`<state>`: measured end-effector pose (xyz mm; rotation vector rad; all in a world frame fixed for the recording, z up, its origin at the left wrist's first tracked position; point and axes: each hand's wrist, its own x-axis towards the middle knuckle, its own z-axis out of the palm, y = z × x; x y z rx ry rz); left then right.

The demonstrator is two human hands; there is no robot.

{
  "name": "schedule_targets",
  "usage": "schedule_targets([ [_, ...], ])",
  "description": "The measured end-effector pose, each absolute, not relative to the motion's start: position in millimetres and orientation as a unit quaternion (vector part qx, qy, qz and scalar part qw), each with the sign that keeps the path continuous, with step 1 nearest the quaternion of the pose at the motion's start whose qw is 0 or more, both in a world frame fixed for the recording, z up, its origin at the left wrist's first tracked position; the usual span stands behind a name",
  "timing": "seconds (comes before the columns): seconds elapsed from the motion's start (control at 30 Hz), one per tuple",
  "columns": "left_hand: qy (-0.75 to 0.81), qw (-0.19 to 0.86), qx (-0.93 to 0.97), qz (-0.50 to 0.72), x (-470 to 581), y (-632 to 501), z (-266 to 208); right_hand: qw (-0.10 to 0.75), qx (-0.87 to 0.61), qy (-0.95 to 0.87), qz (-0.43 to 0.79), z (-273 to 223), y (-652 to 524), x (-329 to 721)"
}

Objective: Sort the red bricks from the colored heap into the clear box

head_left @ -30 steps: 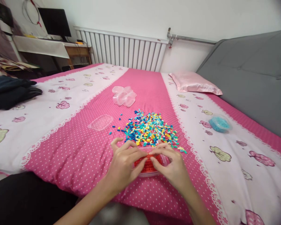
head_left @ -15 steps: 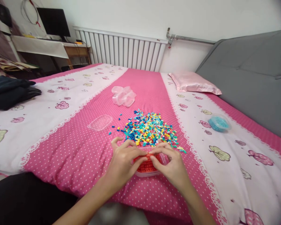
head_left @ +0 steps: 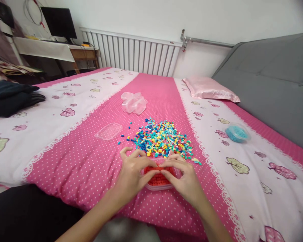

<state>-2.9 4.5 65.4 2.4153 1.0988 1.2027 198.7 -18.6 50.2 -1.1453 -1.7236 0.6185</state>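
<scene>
A clear plastic container point(head_left: 159, 187) stands near the bed's front edge, with red building bricks point(head_left: 158, 180) laid in rows inside. Over it, my left hand point(head_left: 134, 169) pinches red bricks between thumb and forefinger from the left. From the right, my right hand point(head_left: 183, 171) pinches at the same spot, its fingertips almost meeting the left ones. The fingertips partly hide the small bricks between them. Just beyond the container spreads a loose pile of small multicoloured bricks point(head_left: 164, 137).
Left of the pile lies a clear lid point(head_left: 109, 131). Farther back are stacked clear containers point(head_left: 134, 103). A container of light-blue pieces point(head_left: 236, 133) sits at right, below a pink pillow point(head_left: 212, 89). Dark clothing point(head_left: 13, 97) lies at the far left.
My right thumb and fingertips have come in closer to the left ones over the red bricks. The view has shifted very slightly; the other things lie as before.
</scene>
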Motion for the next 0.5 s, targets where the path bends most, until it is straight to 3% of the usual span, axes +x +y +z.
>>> schedule_targets([
  [0.5,0.382,0.099,0.824,0.407,-3.0,6.7,63.2,0.480,-0.466,-0.706,0.232,55.0,-21.0,196.0],
])
